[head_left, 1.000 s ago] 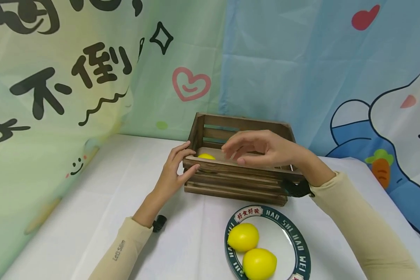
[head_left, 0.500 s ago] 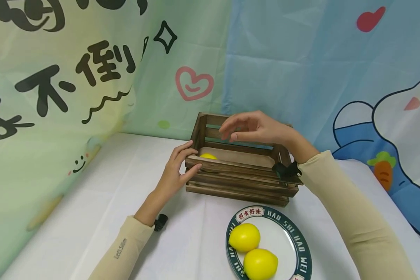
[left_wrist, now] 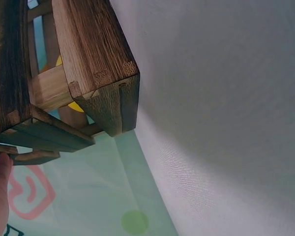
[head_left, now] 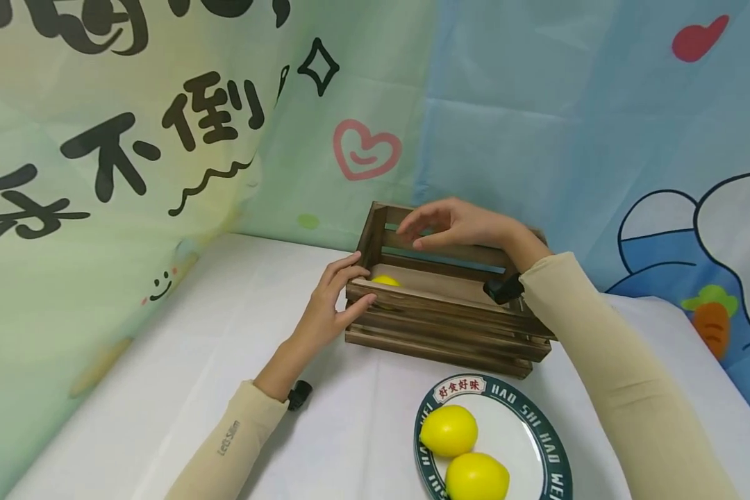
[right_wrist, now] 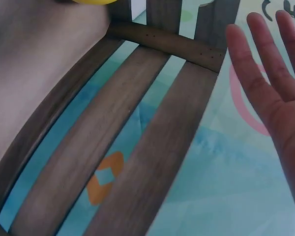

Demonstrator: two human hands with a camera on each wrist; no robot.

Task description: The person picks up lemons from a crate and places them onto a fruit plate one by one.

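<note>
A slatted brown wooden crate (head_left: 444, 316) stands on the white cloth, with a lemon (head_left: 385, 280) partly visible inside at its left end. My left hand (head_left: 325, 305) rests on the crate's front left corner, thumb against the front slat and the other fingers along the left end, fairly straight. Above the crate's rear half hovers my right hand (head_left: 453, 223), its fingers loosely bent and nothing held. In the right wrist view, its fingers (right_wrist: 280, 69) are spread apart beside the inner slats. Only part of the left hand shows in the left wrist view.
In front of the crate sits a white plate (head_left: 525, 455) with a dark green lettered rim, bearing two lemons (head_left: 448, 430). White cloth (head_left: 225, 305) covers the table. A printed fabric backdrop (head_left: 506, 125) rises close behind the crate.
My right hand has risen and moved back from over the crate's front rim, fingers still loosely bent. The left hand stays at the corner. The whole view has shifted slightly.
</note>
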